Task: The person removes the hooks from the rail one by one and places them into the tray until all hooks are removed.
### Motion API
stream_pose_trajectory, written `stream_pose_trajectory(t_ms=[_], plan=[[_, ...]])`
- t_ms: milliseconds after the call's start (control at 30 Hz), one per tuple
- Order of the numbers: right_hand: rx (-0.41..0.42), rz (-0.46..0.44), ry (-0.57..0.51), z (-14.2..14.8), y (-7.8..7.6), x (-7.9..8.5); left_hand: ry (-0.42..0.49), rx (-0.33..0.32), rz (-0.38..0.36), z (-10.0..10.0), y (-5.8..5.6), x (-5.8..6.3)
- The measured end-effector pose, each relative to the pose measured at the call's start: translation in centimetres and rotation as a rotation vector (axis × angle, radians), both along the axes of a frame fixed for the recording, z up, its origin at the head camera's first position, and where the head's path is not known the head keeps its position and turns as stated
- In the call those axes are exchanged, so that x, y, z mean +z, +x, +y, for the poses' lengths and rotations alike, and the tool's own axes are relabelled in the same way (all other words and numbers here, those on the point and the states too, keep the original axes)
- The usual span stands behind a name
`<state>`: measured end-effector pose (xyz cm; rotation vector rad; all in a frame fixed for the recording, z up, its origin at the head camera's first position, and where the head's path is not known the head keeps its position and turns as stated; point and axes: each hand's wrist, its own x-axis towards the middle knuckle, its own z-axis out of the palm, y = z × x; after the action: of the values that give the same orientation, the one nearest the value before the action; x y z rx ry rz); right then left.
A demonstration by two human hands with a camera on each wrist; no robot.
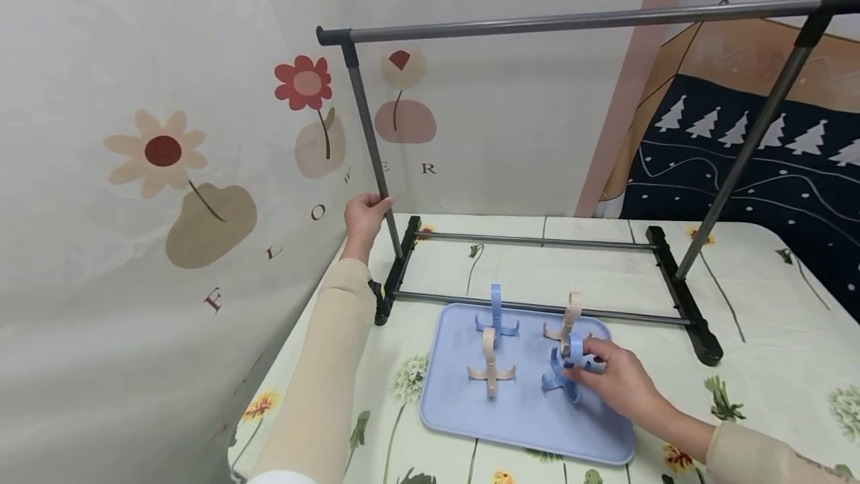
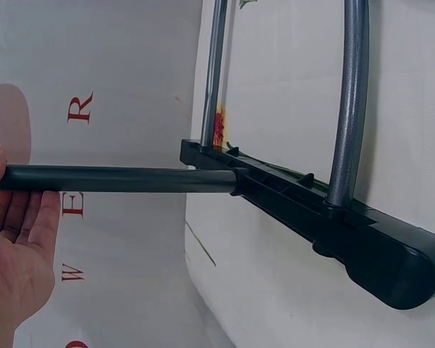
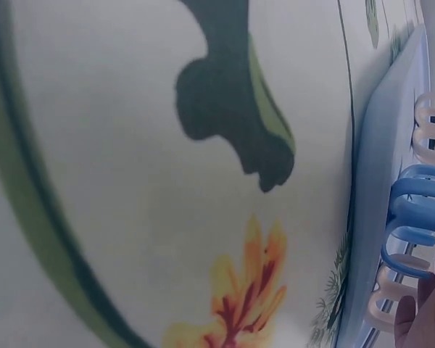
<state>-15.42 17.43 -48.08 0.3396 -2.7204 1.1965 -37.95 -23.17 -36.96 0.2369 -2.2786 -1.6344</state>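
My left hand [image 1: 365, 222] holds the left upright pole [image 1: 368, 114] of a grey metal garment rack low down, its thumb and fingers on opposite sides of the bar. In the left wrist view that pole [image 2: 123, 178] runs into a black foot [image 2: 304, 203]. Over the right part of a light blue tray [image 1: 510, 424], my right hand [image 1: 621, 383] pinches the top of a blue multi-prong hanging hook [image 1: 556, 376]. Several curved prongs of this blue hook [image 3: 417, 210] show in the right wrist view. Whether its prongs touch the tray, I cannot tell.
Another blue hook [image 1: 496, 312] and two beige hooks, one at front left [image 1: 491, 372] and one behind my right fingers [image 1: 571, 312], stand on the tray. The rack's top bar [image 1: 578, 22] spans above, and its lower front bar [image 1: 638, 315] passes just behind the tray.
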Motion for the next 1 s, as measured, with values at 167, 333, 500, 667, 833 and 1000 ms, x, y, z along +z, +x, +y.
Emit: stream_pose_trajectory(t_ms=[167, 333, 500, 667, 833, 1000], plan=[[-0.009, 0.019, 0.015, 0.4, 0.4, 0.4, -0.006, -0.002, -0.007, -0.1, 0.0, -0.1], [0.012, 0.048, 0.039, 1.5, 0.5, 1.1, -0.018, 0.005, -0.023, -0.3, 0.0, -0.2], [-0.002, 0.056, 0.09, 3.2, 0.2, 1.6, -0.028, -0.017, -0.024, -0.5, 0.1, -0.4], [-0.046, 0.081, 0.137, 5.2, -1.4, 2.2, -0.127, -0.022, -0.012, -0.5, 0.3, -0.3], [-0.069, 0.122, 0.174, 7.4, -3.9, 3.0, -0.395, -0.018, -0.029, -0.6, 1.4, -0.7], [-0.092, 0.214, 0.257, 9.8, -7.7, 4.2, -0.639, -0.051, -0.013, -0.8, 2.4, -1.5]])
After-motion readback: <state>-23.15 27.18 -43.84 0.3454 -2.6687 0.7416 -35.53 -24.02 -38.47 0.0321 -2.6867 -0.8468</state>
